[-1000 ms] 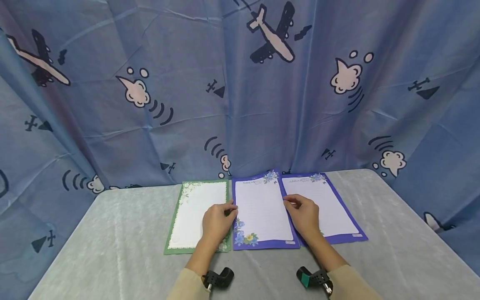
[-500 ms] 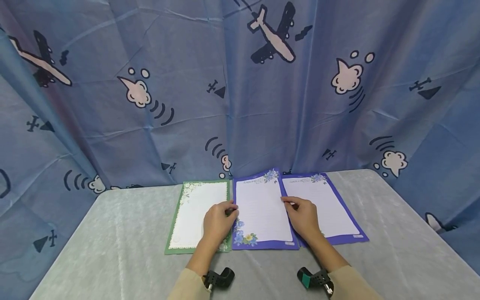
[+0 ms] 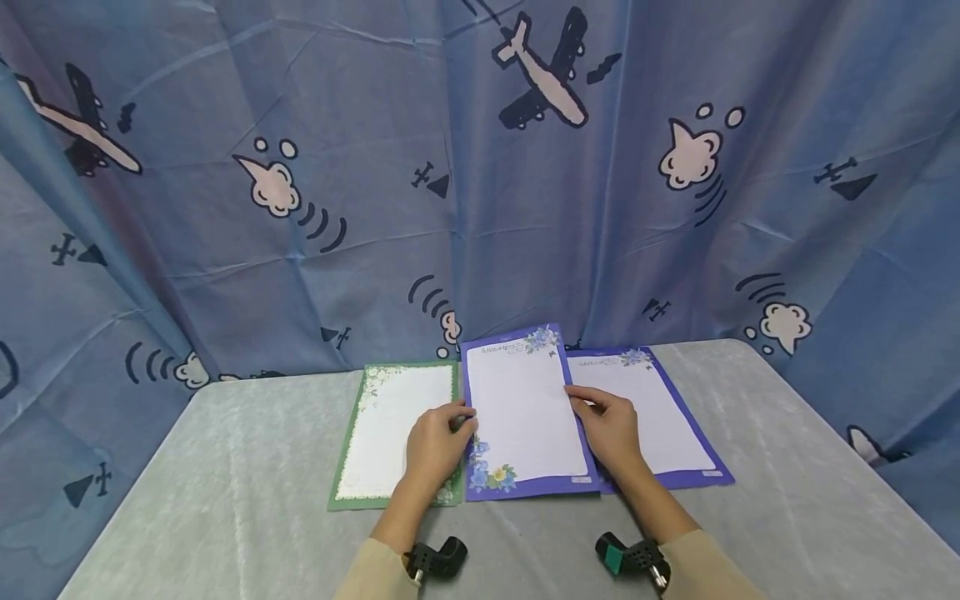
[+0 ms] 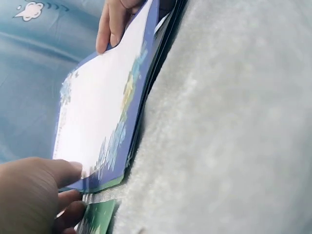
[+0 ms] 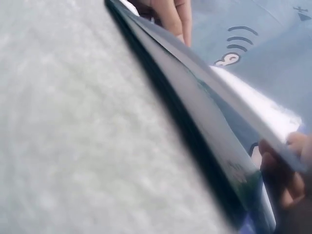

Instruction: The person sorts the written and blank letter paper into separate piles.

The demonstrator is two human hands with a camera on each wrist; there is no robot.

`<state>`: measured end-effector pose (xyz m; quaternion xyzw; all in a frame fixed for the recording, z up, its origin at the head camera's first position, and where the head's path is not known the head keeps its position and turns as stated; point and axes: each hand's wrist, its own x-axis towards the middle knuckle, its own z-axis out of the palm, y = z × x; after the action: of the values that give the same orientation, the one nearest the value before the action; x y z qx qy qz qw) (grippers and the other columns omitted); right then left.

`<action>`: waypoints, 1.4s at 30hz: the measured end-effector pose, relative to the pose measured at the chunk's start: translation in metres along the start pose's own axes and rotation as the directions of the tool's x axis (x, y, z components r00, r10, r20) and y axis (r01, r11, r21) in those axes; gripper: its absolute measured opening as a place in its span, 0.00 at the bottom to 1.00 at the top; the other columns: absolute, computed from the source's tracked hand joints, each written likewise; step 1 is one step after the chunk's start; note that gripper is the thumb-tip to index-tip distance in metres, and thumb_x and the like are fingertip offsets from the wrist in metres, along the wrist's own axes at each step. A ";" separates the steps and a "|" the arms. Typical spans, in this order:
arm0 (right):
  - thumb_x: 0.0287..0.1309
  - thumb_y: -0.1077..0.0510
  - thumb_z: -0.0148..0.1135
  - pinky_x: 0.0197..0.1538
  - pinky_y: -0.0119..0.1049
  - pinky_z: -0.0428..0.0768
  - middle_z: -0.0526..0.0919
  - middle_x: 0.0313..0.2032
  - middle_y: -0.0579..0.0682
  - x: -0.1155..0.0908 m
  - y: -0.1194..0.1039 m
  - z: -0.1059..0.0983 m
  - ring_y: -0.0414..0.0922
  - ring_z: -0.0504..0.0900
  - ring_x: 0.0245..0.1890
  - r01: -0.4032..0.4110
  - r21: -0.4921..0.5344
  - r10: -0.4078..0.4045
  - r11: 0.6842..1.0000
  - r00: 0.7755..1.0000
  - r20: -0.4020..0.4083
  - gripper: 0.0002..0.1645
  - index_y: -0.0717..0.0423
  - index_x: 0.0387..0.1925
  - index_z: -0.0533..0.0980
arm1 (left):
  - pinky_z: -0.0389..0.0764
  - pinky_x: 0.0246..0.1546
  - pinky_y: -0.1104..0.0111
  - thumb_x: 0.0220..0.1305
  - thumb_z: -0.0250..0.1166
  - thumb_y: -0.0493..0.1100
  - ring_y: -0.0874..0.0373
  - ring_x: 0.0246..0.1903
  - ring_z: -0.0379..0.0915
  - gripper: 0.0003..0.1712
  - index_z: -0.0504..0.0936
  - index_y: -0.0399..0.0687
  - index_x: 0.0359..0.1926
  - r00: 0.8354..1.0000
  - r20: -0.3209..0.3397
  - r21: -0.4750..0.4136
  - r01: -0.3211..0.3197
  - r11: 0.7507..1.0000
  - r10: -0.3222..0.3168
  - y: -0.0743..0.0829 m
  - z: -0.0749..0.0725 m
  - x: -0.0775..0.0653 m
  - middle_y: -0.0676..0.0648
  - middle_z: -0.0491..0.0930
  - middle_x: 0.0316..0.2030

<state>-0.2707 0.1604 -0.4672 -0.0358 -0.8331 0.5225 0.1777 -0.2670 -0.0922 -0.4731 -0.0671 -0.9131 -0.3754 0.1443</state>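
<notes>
A purple-bordered sheet of writing paper (image 3: 528,417), printed with blue flowers, is held between both hands in the head view. My left hand (image 3: 437,442) pinches its left edge, thumb (image 4: 68,171) on top and fingers beneath. At the opposite edge, my right hand (image 3: 611,429) pinches the paper, with fingers (image 5: 278,180) below it in the right wrist view. The sheet's right side is raised, leaving a gap over more papers (image 5: 195,105) underneath. A green-bordered sheet (image 3: 393,408) lies left of it, partly behind my left forearm.
To the right, another purple-bordered sheet (image 3: 671,417) lies flat, its left part covered by my right hand and the middle sheet. All rest on a pale grey, cloth-covered table (image 3: 247,467). A blue airplane-print curtain (image 3: 375,167) hangs right behind the table's far edge.
The middle sheet's far edge and right side have risen. My right hand has shifted slightly up with its edge, while my left hand stays almost where it was.
</notes>
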 end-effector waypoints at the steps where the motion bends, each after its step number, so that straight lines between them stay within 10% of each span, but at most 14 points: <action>1: 0.65 0.66 0.63 0.36 0.19 0.75 0.89 0.49 0.58 0.000 0.000 -0.001 0.27 0.78 0.34 -0.018 0.011 0.018 1.000 1.000 0.008 0.13 0.59 0.48 0.87 | 0.72 0.29 0.70 0.63 0.70 0.43 0.61 0.28 0.74 0.09 0.91 0.51 0.44 1.000 0.002 -0.012 -0.001 1.000 0.001 0.001 0.000 0.000 0.46 0.88 0.52; 9: 0.66 0.65 0.62 0.44 0.16 0.77 0.87 0.54 0.58 0.001 -0.005 -0.003 0.24 0.80 0.45 -0.069 0.128 0.062 0.989 0.996 0.057 0.14 0.61 0.51 0.85 | 0.72 0.26 0.73 0.64 0.69 0.41 0.64 0.26 0.71 0.07 0.91 0.49 0.41 0.997 0.009 -0.194 0.073 0.978 -0.073 0.008 -0.005 0.003 0.49 0.86 0.33; 19: 0.69 0.59 0.62 0.44 0.22 0.80 0.86 0.55 0.56 0.004 -0.014 -0.013 0.30 0.82 0.43 -0.182 0.187 0.148 0.965 0.972 0.181 0.18 0.60 0.57 0.82 | 0.77 0.31 0.75 0.66 0.67 0.38 0.62 0.31 0.75 0.08 0.90 0.45 0.43 0.987 0.121 -0.428 0.147 0.892 -0.104 0.010 -0.023 0.010 0.43 0.88 0.42; 28: 0.71 0.54 0.60 0.44 0.26 0.83 0.86 0.42 0.31 0.009 -0.033 -0.041 0.33 0.85 0.39 -0.254 0.269 0.183 0.929 0.947 0.264 0.25 0.61 0.64 0.76 | 0.85 0.42 0.59 0.67 0.67 0.41 0.60 0.34 0.76 0.11 0.89 0.45 0.47 0.977 0.181 -0.566 0.198 0.800 -0.113 0.033 -0.038 0.010 0.43 0.86 0.46; 42: 0.71 0.50 0.59 0.45 0.18 0.79 0.80 0.62 0.58 0.011 -0.061 -0.081 0.26 0.79 0.42 -0.100 0.052 0.093 0.994 0.988 0.120 0.24 0.55 0.64 0.78 | 0.74 0.28 0.74 0.66 0.67 0.38 0.61 0.30 0.74 0.12 0.89 0.46 0.49 0.996 0.086 -0.554 0.051 0.831 -0.004 0.083 -0.040 0.009 0.42 0.87 0.43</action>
<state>-0.2464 0.2053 -0.3784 -0.0400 -0.8239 0.5557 0.1039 -0.2476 -0.0619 -0.3879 -0.1082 -0.7706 -0.6234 0.0761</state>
